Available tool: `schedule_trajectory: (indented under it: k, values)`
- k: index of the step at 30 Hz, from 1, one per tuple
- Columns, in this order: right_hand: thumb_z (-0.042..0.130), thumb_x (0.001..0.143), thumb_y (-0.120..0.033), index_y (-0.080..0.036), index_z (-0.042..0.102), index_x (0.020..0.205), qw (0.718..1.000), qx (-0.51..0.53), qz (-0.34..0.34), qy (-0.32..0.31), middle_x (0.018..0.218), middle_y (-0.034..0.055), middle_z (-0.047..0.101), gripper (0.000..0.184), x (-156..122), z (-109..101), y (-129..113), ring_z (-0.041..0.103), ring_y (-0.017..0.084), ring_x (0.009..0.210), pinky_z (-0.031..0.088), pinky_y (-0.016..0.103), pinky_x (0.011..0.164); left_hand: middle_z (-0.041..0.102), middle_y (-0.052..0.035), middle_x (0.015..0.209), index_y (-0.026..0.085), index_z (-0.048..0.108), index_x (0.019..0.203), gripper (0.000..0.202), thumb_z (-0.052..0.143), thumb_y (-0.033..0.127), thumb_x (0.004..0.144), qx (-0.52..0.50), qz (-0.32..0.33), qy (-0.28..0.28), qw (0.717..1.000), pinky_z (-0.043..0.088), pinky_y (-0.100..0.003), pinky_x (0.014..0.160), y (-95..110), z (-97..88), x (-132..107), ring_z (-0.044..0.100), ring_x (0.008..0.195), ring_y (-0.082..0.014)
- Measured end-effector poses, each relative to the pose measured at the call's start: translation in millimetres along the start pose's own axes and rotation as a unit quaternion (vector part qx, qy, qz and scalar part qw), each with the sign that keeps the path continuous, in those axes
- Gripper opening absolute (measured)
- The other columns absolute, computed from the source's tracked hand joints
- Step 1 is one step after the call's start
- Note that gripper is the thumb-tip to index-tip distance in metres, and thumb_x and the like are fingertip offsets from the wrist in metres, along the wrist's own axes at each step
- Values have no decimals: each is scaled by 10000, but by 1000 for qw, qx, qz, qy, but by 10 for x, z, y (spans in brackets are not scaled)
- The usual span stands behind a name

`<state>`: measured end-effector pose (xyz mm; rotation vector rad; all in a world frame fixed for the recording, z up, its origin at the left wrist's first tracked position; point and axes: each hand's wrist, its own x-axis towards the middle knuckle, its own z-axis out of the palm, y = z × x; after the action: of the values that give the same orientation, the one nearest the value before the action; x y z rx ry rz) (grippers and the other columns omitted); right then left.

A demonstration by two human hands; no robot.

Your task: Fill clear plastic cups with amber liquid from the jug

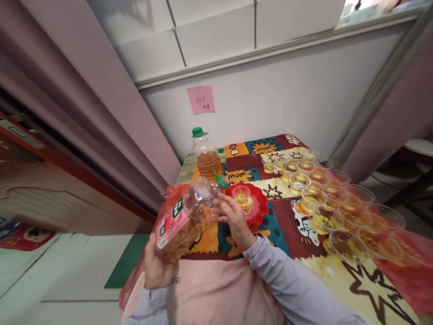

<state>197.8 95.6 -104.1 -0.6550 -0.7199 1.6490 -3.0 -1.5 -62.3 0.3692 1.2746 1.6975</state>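
A large clear plastic bottle of amber liquid, with a pink label and a green collar at its neck, lies tilted across my front. Its neck leans up and to the right. My left hand is wrapped round its base. Near the neck, my right hand has its fingers pressed against the bottle's side. Just beyond that hand, a small clear cup with some yellow liquid stands on a red scalloped plate. Whether liquid is leaving the bottle's mouth, I cannot tell.
A second bottle with a green cap stands upright at the back left. Several clear cups of yellow liquid stand close together in rows on the right. A patterned cloth covers the table. A white wall rises behind it.
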Motion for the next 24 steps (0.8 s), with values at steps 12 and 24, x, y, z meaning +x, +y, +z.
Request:
schedule_trajectory:
  k: [12,24]
  values:
    - [890,793,-515,-225,784,1064,992,-93,-83,35,1017,86,818,411,48,50,-162,794,235,862,665,360,718,776,-68,1371,347,690,1364,578,698,643,867,-47,40,12,998,681,-459,920,-235,-390,15,646,1398,-387]
    - [833,886,-452,-198,712,1292,672,-714,-189,-51,1262,152,782,494,386,-501,-1329,753,336,1166,583,485,1030,804,-88,1258,277,641,1403,565,633,556,912,-246,33,-64,967,687,-473,848,-358,-685,249,793,1054,-309]
